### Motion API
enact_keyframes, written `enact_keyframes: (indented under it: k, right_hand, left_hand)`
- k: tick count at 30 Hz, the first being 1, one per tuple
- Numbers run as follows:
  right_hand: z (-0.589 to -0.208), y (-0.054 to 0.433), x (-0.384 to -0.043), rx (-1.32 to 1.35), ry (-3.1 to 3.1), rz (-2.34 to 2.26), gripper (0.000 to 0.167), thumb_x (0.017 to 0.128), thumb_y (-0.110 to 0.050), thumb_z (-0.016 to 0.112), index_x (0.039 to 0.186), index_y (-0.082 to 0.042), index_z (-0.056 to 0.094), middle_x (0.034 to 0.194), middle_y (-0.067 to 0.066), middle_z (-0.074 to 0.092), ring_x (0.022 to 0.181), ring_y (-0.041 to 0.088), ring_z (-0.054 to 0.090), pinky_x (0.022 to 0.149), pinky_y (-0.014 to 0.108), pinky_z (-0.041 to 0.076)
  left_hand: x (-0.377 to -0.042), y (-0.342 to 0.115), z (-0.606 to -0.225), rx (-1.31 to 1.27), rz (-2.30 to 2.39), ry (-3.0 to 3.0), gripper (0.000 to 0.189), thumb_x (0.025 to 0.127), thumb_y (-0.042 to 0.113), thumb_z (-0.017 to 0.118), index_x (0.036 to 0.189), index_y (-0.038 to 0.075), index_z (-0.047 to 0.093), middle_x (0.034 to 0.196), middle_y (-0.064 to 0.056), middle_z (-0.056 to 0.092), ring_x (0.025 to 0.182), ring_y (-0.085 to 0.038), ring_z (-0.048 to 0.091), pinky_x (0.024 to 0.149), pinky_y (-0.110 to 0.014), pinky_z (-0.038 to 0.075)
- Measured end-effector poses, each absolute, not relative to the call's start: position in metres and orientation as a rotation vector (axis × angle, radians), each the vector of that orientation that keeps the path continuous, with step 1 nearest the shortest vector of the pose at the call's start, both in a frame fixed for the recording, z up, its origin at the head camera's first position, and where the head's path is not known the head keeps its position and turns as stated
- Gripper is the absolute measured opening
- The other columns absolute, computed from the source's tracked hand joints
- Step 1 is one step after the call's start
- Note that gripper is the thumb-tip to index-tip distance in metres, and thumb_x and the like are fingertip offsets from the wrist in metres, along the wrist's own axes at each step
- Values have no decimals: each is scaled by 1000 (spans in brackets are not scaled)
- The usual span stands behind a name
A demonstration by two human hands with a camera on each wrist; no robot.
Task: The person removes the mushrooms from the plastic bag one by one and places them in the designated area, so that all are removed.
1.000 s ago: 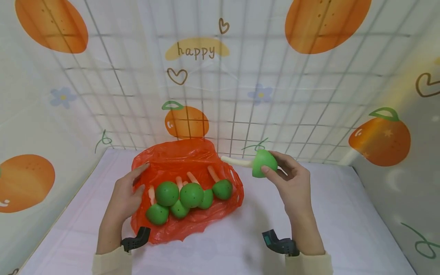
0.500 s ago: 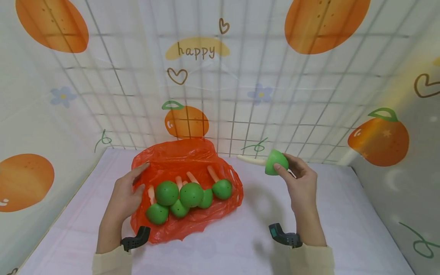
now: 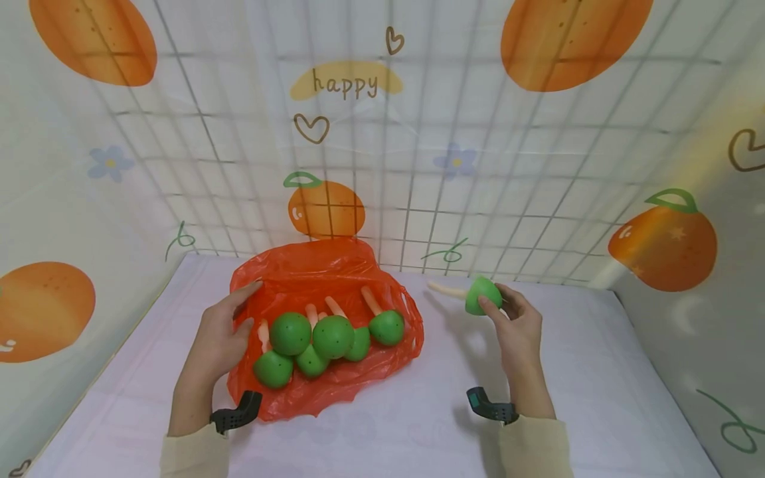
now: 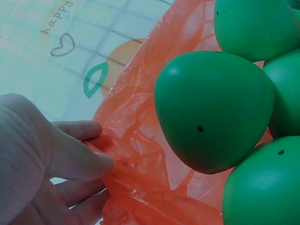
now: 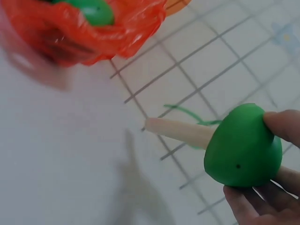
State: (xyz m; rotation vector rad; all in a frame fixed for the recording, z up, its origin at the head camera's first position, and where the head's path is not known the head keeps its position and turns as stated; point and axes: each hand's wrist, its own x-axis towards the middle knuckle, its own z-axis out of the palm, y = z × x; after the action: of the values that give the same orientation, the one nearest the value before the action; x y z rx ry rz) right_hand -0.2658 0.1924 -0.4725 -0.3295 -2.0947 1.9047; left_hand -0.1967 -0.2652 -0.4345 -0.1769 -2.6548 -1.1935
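A red plastic bag [image 3: 335, 392] lies spread open on the table. Inside it are several green toy mushrooms [image 3: 291, 334] with black dots and pale stems; up close, one green cap [image 4: 213, 112] fills the middle of the left wrist view. At the bag's left edge, the left hand [image 3: 222, 332] pinches the thin red film [image 4: 140, 164] between thumb and fingers. To the right of the bag, the right hand [image 3: 518, 325] holds another green toy mushroom [image 5: 243, 145] by its cap, above the table, its stem [image 3: 447, 289] pointing left toward the bag.
The white table [image 3: 382, 438] reaches back to a wire grid [image 3: 412, 206] behind a printed cloth with oranges and hearts. Cloth also hangs along the left and right sides. Each wrist wears a black device [image 3: 491, 406].
Over the last second the right hand has moved right, away from the bag, with the toy mushroom, then dipped slightly lower. The left hand and the bag have stayed in place.
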Motion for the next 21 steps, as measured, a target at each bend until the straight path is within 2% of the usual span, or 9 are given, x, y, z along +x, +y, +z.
enact_keyframes:
  k: [6,17,21]
  right_hand:
    - [-483,198,-270,-360,-2054,1982,54,98,-9,74,148,0,56,147,14,56,135,18,54,107,19,47]
    - [-496,207,-270,-392,-2074,1982,56,101,-8,70,152,2,50,156,17,49,143,28,49,109,18,45]
    - [-500,212,-271,-421,-2123,1960,57,102,-10,68,154,1,48,158,18,48,141,28,50,104,15,46]
  left_hand:
    - [-197,-264,-433,-181,-1187,-2663,62,98,-13,56,157,4,48,154,-21,52,139,-46,50,109,-60,47]
    - [-197,-264,-433,-175,-1177,-2661,64,97,-14,58,157,4,48,154,-22,52,139,-46,51,108,-59,48]
    - [-196,-264,-432,-169,-1178,-2660,63,97,-13,58,157,4,48,153,-23,52,138,-46,51,108,-59,48]
